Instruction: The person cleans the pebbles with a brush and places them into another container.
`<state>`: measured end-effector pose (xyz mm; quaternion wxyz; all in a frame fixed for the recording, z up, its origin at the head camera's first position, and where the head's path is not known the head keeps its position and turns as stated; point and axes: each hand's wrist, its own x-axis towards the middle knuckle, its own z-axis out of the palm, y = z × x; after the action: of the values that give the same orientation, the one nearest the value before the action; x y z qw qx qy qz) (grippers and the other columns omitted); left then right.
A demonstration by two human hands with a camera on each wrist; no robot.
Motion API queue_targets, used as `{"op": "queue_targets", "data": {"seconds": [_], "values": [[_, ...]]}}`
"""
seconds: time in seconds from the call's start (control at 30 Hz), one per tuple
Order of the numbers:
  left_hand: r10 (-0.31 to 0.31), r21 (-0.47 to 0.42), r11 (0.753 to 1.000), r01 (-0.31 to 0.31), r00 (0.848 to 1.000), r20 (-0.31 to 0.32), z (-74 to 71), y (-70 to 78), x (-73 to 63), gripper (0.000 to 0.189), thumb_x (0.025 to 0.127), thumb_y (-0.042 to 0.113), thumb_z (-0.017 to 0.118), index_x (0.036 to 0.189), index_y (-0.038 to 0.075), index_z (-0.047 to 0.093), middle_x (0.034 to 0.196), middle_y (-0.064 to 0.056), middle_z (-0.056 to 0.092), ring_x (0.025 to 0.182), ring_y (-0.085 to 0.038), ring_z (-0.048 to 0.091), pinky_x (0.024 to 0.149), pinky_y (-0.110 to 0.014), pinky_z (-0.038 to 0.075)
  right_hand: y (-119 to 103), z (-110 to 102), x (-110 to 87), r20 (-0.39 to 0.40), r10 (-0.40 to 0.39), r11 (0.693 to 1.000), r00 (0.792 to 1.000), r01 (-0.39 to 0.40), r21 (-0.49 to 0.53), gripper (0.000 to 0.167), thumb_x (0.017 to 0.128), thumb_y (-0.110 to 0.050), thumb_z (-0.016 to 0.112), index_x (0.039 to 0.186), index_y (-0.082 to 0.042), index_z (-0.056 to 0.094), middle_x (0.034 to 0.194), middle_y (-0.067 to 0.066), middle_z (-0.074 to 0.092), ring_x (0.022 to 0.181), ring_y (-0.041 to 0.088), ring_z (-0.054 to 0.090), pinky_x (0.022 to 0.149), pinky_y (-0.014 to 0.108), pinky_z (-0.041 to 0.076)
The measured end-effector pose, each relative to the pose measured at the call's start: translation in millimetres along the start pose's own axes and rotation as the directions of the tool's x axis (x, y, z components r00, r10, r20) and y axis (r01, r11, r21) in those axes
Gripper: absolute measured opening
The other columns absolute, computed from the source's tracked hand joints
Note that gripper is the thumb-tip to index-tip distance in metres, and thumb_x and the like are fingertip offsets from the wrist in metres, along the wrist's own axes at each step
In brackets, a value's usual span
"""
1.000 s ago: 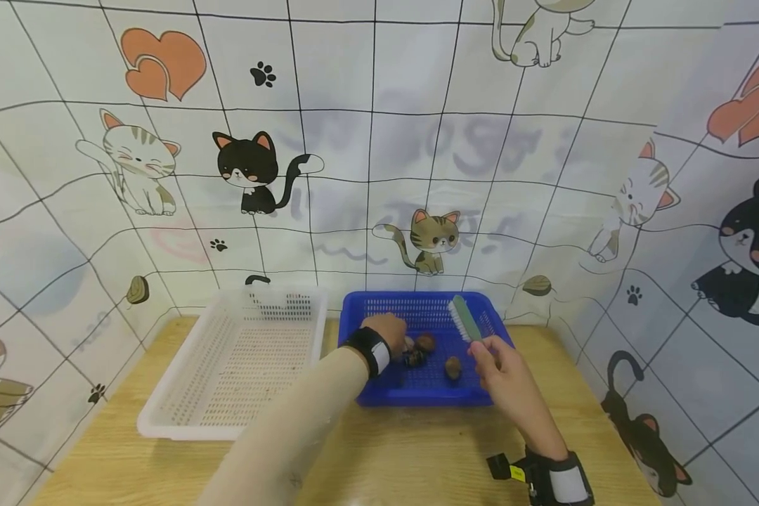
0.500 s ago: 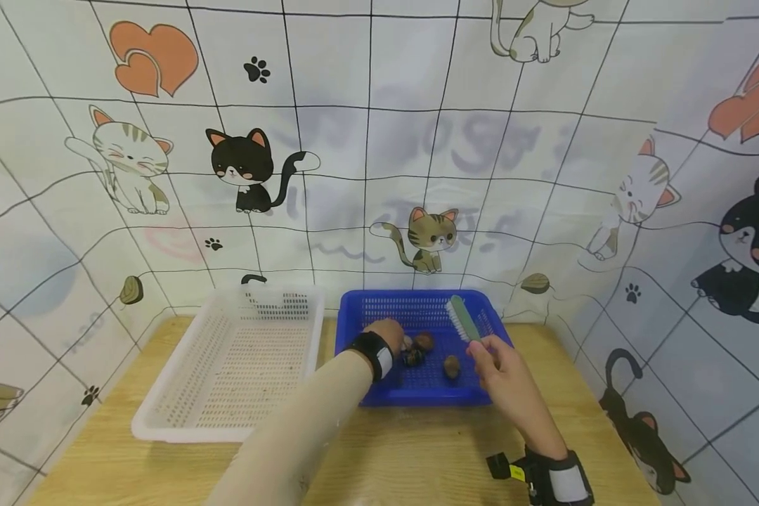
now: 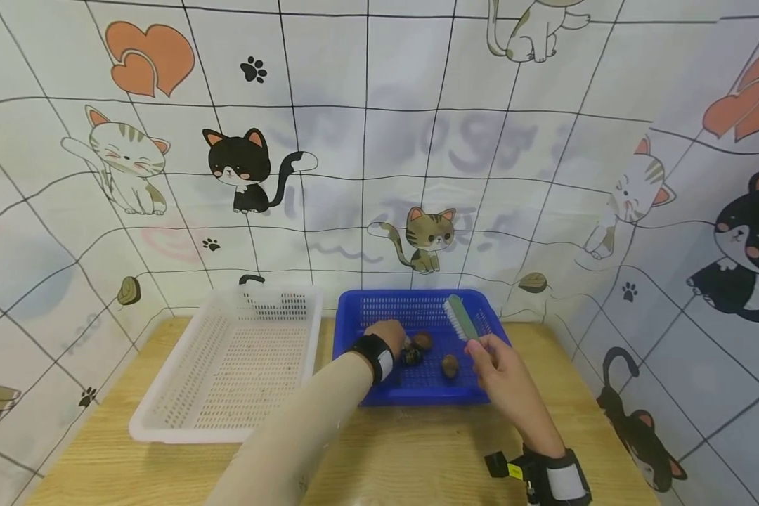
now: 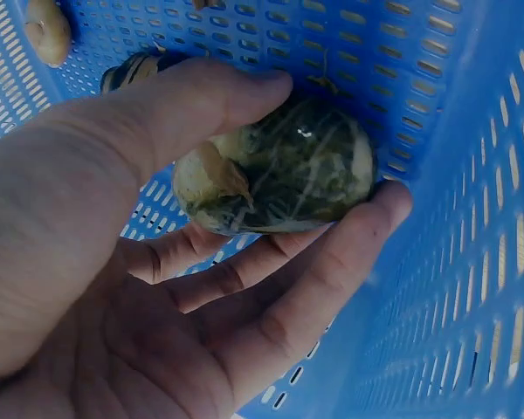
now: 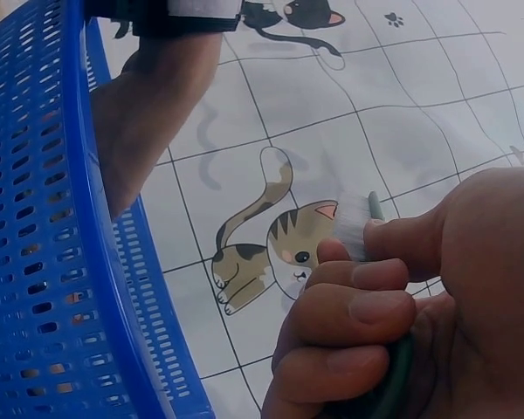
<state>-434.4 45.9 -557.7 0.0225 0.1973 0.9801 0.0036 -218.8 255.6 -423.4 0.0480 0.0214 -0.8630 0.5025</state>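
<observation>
Inside the blue basket (image 3: 420,403), my left hand (image 3: 388,333) reaches down at the left side. In the left wrist view its thumb and fingers (image 4: 306,301) curl round a glossy dark green snail shell (image 4: 310,166) with pale stripes and a tan patch. My right hand (image 3: 504,372) grips a green-backed scrubbing brush (image 3: 462,318) above the basket's right side, white bristles facing left. In the right wrist view its fingers wrap the handle. Near the left hand lie a reddish-brown shell (image 3: 422,341) and a dark striped shell (image 3: 411,356); a brown shell (image 3: 450,365) lies farther right.
A white perforated basket (image 3: 140,426) stands left of the blue one on the wooden table (image 3: 386,457). Behind and on both sides hangs a white grid-patterned covering (image 3: 335,140) with cartoon cats. A black strap (image 3: 566,481) circles the right wrist.
The head view has shifted slightly, so the scene sits a little farther left. The left hand stays low in the blue basket and the right hand keeps holding the brush in place.
</observation>
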Motion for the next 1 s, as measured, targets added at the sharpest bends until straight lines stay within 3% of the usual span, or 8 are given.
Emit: {"op": "queue_targets", "data": {"seconds": [0.2,0.37,0.5,0.6,0.77,0.83,0.9,1.0], "values": [[0.034,0.018,0.999,-0.034,0.999,0.022,0.2,-6.9,0.0,0.017,0.110,0.013,0.076,0.101,0.017,0.090,0.097,-0.001,0.087,0.079,-0.019,0.081,0.067,-0.043,0.074,-2.5,1.7,0.6,0.008,-0.002,1.000,1.000,0.002,-0.002,0.038,0.126,-0.038,0.054,0.129,-0.001,0.064,0.089,0.002,0.055,0.068,0.013,0.051,0.056,0.025,0.041],[0.051,-0.023,0.999,-0.049,0.997,0.059,-10.6,-9.5,-3.7,0.014,0.091,0.011,0.095,0.094,0.021,0.085,0.094,0.004,0.084,0.076,-0.015,0.073,0.066,-0.040,0.072,-4.1,2.1,0.7,0.010,0.001,1.000,1.000,-0.001,-0.011,0.039,0.126,-0.038,0.054,0.130,-0.001,0.065,0.091,0.004,0.057,0.071,0.015,0.054,0.058,0.026,0.043],[0.051,-0.054,0.998,-0.045,0.992,0.118,-75.9,7.5,-48.5,0.023,0.085,0.007,0.099,0.099,0.016,0.084,0.100,0.002,0.082,0.082,-0.018,0.072,0.074,-0.037,0.072,-3.8,2.2,2.3,0.010,0.002,1.000,1.000,-0.002,-0.017,0.039,0.126,-0.037,0.054,0.129,0.000,0.066,0.093,0.005,0.058,0.073,0.016,0.056,0.061,0.025,0.046],[0.065,-0.152,0.988,-0.041,0.986,0.155,-127.7,17.3,-84.2,0.022,0.088,0.002,0.096,0.091,0.012,0.076,0.090,-0.002,0.074,0.074,-0.018,0.065,0.064,-0.031,0.062,-2.7,3.1,3.6,0.011,-0.008,1.000,1.000,0.009,-0.017,0.040,0.126,-0.037,0.054,0.130,0.000,0.066,0.094,0.006,0.059,0.074,0.016,0.057,0.062,0.025,0.046],[0.142,-0.336,0.938,-0.084,0.978,0.152,-149.7,12.2,-97.9,0.043,0.092,0.007,0.095,0.071,0.014,0.059,0.071,0.000,0.063,0.054,-0.012,0.052,0.047,-0.024,0.044,-0.6,4.8,4.3,0.012,-0.018,1.000,1.000,0.018,-0.013,0.039,0.126,-0.037,0.055,0.130,0.001,0.065,0.094,0.005,0.060,0.073,0.015,0.057,0.061,0.025,0.046],[0.166,-0.385,0.917,-0.105,0.978,0.128,-155.8,8.1,-103.3,0.035,0.093,0.009,0.095,0.081,0.008,0.062,0.075,-0.003,0.067,0.056,-0.012,0.055,0.048,-0.024,0.048,-0.8,4.9,3.8,0.010,-0.019,1.000,1.000,0.019,-0.008,0.038,0.126,-0.036,0.055,0.130,0.001,0.066,0.094,0.005,0.060,0.072,0.015,0.056,0.061,0.025,0.045],[0.172,-0.404,0.907,-0.120,0.980,0.096,-160.7,3.3,-108.1,0.033,0.094,0.014,0.095,0.104,0.002,0.065,0.089,-0.006,0.071,0.067,-0.014,0.062,0.056,-0.025,0.055,-1.4,4.9,2.8,0.009,-0.018,1.000,1.000,0.018,-0.003,0.038,0.126,-0.036,0.055,0.129,0.000,0.066,0.093,0.006,0.059,0.071,0.014,0.055,0.061,0.025,0.044],[0.155,-0.412,0.903,-0.120,0.986,0.053,-166.1,-4.6,-114.4,0.064,0.095,0.021,0.095,0.140,-0.002,0.056,0.107,-0.011,0.075,0.085,-0.020,0.069,0.072,-0.030,0.064,-1.9,5.0,1.7,0.010,-0.021,1.000,1.000,0.021,-0.007,0.038,0.126,-0.036,0.055,0.128,-0.001,0.066,0.092,0.005,0.059,0.071,0.014,0.054,0.060,0.025,0.044]]}}
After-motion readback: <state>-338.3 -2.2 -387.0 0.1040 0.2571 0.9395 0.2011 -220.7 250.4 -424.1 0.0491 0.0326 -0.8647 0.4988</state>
